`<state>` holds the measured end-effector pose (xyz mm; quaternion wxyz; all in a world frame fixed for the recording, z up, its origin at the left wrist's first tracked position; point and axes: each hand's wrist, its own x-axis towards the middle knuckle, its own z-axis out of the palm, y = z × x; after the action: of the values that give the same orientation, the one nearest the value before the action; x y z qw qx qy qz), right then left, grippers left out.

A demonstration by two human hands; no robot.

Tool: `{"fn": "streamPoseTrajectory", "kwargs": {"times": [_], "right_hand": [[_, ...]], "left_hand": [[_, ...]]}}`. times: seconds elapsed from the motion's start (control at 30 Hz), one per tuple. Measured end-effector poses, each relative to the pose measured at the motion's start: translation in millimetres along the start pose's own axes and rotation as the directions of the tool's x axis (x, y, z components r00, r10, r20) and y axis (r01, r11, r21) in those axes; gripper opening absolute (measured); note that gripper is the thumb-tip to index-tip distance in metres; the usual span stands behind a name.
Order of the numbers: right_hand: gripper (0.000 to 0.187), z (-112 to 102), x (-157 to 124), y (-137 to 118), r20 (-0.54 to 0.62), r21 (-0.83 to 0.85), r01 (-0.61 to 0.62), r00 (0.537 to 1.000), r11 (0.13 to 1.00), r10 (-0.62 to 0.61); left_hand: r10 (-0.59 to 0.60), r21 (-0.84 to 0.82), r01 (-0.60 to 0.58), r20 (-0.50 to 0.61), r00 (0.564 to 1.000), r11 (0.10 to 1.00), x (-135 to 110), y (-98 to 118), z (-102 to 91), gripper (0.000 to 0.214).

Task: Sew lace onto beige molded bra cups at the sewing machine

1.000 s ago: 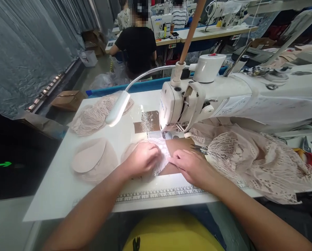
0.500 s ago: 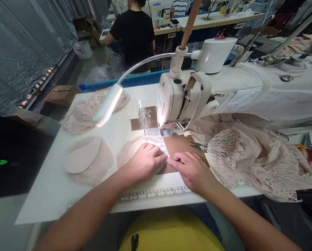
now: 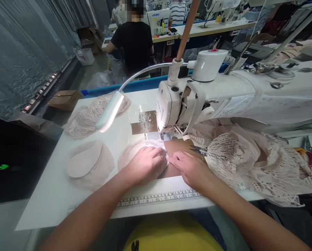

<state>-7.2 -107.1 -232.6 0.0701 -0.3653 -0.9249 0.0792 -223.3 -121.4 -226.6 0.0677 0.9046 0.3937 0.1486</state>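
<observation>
A pale pink lace fabric piece (image 3: 129, 151) lies under the needle end of a white sewing machine (image 3: 168, 104), lit brightly along its scalloped white edge. Bent over this piece, my left hand (image 3: 147, 164) has its fingers pressed together, gripping the cloth near its right edge. My right hand (image 3: 189, 169) pinches that same edge with thumb and forefinger, its other fingers curled in. The fingertips of both hands almost meet, just in front of the needle area. Beneath the right hand is a brown plate (image 3: 178, 148) on the table. Thread snips (image 3: 199, 150) lie just right of it.
To the left lie a rounded cup piece on mesh (image 3: 84, 162) and a lace bundle (image 3: 85, 118). A lamp (image 3: 110, 111) hangs over the table. More lace fabric (image 3: 250, 153) is heaped on the right. A printed ruler (image 3: 158, 198) runs along the front. A person (image 3: 133, 43) sits beyond.
The view has tilted slightly, so the scene sits lower. My left fingers have shifted a little over the lace fabric, more tucked together; my right hand still pinches its edge.
</observation>
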Motion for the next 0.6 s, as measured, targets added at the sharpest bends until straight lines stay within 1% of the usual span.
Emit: {"fn": "streamPoseTrajectory", "kwargs": {"times": [0.1, 0.17, 0.27, 0.37, 0.5, 0.6], "right_hand": [[0.047, 2, 0, 1, -0.009, 0.008, 0.012, 1.000, 1.000, -0.012], [0.048, 3, -1, 1, -0.022, 0.008, 0.014, 1.000, 1.000, -0.014], [0.043, 4, -2, 0, -0.045, -0.009, 0.006, 0.999, 1.000, -0.006], [0.040, 5, -3, -2, -0.097, -0.020, 0.022, 0.995, 1.000, -0.024], [0.037, 8, -4, -3, -0.171, -0.049, 0.031, 0.985, 0.998, -0.039], [0.033, 8, -3, -4, -0.197, -0.063, 0.018, 0.980, 0.998, -0.030]], "left_hand": [[-0.051, 0.111, 0.048, 0.028, 0.998, 0.993, 4, -2, 1.0, 0.036], [-0.063, 0.179, 0.053, 0.052, 0.997, 0.983, 7, -2, 1.0, 0.037], [-0.085, 0.241, 0.063, 0.082, 0.993, 0.968, 11, -1, 0.6, 0.038], [-0.110, 0.262, 0.088, 0.073, 0.991, 0.961, 12, 1, 0.8, 0.040], [-0.099, 0.249, 0.085, 0.046, 0.994, 0.965, 13, 2, 2.5, 0.042], [-0.097, 0.222, 0.089, 0.028, 0.995, 0.971, 13, 1, 3.1, 0.043]]}}
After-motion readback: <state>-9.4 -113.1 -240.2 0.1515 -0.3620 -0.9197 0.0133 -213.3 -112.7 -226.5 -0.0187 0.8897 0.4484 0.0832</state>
